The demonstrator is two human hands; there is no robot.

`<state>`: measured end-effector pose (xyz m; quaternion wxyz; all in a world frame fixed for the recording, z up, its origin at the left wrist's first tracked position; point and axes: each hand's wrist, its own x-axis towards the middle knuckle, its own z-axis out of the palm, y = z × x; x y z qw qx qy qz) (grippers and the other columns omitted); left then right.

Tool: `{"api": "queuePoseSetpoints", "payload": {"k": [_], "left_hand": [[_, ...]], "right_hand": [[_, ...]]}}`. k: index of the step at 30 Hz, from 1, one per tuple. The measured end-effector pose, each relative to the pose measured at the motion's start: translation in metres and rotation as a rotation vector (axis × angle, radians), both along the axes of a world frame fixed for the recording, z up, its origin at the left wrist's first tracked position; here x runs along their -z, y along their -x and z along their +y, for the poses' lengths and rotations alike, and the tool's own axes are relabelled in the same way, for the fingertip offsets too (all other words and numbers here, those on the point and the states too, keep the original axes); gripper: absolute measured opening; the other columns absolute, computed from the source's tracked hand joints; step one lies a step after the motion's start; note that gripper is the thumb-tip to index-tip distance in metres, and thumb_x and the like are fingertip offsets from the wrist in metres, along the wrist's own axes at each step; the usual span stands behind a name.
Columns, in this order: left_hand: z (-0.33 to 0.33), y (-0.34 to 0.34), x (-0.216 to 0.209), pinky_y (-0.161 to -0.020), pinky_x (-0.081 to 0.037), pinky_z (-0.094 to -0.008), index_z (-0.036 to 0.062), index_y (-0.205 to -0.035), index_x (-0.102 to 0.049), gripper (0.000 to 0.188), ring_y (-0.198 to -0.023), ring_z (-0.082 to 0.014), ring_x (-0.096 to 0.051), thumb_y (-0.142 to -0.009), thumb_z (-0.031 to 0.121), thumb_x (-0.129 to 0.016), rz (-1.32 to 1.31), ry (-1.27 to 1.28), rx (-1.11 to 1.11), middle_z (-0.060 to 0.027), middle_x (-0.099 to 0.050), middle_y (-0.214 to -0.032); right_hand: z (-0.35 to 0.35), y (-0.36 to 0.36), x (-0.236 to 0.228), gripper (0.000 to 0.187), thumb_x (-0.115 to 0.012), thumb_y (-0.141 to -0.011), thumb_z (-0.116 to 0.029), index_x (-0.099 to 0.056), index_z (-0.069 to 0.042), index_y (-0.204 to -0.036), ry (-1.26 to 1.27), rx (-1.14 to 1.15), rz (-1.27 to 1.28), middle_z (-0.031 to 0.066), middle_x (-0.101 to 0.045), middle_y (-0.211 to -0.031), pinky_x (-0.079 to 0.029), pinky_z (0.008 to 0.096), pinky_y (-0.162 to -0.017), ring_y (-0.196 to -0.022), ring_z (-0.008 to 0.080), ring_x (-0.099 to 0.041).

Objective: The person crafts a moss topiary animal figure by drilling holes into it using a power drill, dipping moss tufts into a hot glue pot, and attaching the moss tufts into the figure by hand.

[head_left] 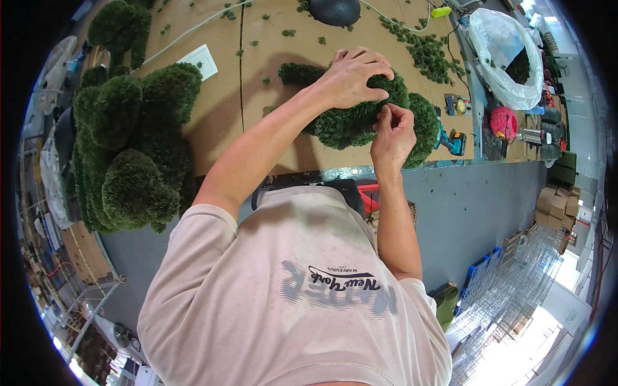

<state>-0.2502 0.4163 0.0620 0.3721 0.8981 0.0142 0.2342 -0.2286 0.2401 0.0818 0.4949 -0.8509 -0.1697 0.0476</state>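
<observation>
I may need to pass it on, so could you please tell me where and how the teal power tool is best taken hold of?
I would probably grip the teal power tool at its handle, just beside the dark battery, coming from the right: its battery end points right, while the green foliage piece crowds its left side, leaving fingers little room.

The surface point(270, 48) spans the upper middle of the frame, with a foliage piece point(347, 128) at its near edge, under the left hand point(354, 78) and beside the right hand point(394, 135). A cordless drill point(456, 143) lies just right of that piece; loose sprigs point(430, 55) lie farther back, left of a plastic bag point(508, 61) at upper right. A dome point(335, 11) sits at the top edge, a flat square point(201, 61) at upper left, above a foliage cluster point(138, 183). Cardboard boxes point(557, 204) stand at right, above wire mesh point(508, 280).
</observation>
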Motion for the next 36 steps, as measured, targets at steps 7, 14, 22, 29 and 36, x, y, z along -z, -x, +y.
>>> {"api": "queuePoseSetpoints", "payload": {"k": [7, 14, 22, 29, 36], "left_hand": [[0.000, -0.002, 0.000, -0.120, -0.027, -0.0497, 0.0183, -0.119, -0.072, 0.039, -0.140, -0.0259, -0.045, -0.083, 0.032, -0.080, 0.001, 0.004, 0.004, -0.0014, -0.061, -0.140], [0.002, 0.000, -0.001, -0.120, -0.027, -0.0498, 0.0183, -0.121, -0.071, 0.039, -0.140, -0.0258, -0.044, -0.084, 0.030, -0.078, 0.000, -0.007, 0.000, -0.0021, -0.060, -0.141], [0.000, 0.000, -0.003, -0.121, -0.027, -0.0483, 0.0174, -0.121, -0.071, 0.040, -0.141, -0.0259, -0.045, -0.085, 0.033, -0.079, 0.005, -0.006, 0.005, -0.0016, -0.060, -0.141], [0.003, -0.002, -0.003, -0.120, -0.027, -0.0478, 0.0177, -0.121, -0.072, 0.040, -0.140, -0.0261, -0.046, -0.086, 0.035, -0.079, 0.019, -0.010, 0.008, -0.0010, -0.061, -0.141], [0.005, -0.003, -0.005, -0.120, -0.027, -0.0472, 0.0173, -0.121, -0.072, 0.040, -0.140, -0.0253, -0.046, -0.087, 0.038, -0.078, 0.015, -0.022, 0.015, -0.0016, -0.062, -0.140]], "right_hand": [[0.000, -0.008, 0.004, 0.019, -0.065, -0.102, -0.017, -0.065, 0.001, -0.107, 0.222, -0.044, -0.177, 0.0196, -0.071, -0.087, -0.054, 0.0432, -0.072, -0.076, 0.0324, -0.070], [0.000, -0.015, -0.011, 0.021, -0.065, -0.102, -0.018, -0.067, 0.003, -0.106, 0.171, -0.109, -0.043, 0.0183, -0.073, -0.092, -0.055, 0.0390, -0.072, -0.076, 0.0289, -0.071], [0.001, -0.013, -0.024, 0.017, -0.069, -0.097, -0.013, -0.066, 0.002, -0.102, 0.029, -0.019, 0.205, 0.0076, -0.072, -0.083, -0.053, 0.0297, -0.061, -0.065, 0.0127, -0.067], [0.006, -0.023, -0.027, 0.017, -0.070, -0.094, -0.013, -0.066, 0.002, -0.100, 0.061, -0.012, 0.257, 0.0102, -0.071, -0.079, -0.053, 0.0319, -0.060, -0.061, 0.0150, -0.067], [-0.001, -0.055, -0.026, 0.035, -0.082, -0.083, -0.028, -0.067, -0.001, -0.099, 0.376, -0.102, 0.195, 0.0172, -0.073, -0.094, -0.054, 0.0423, -0.084, -0.092, 0.0333, -0.071]]}}
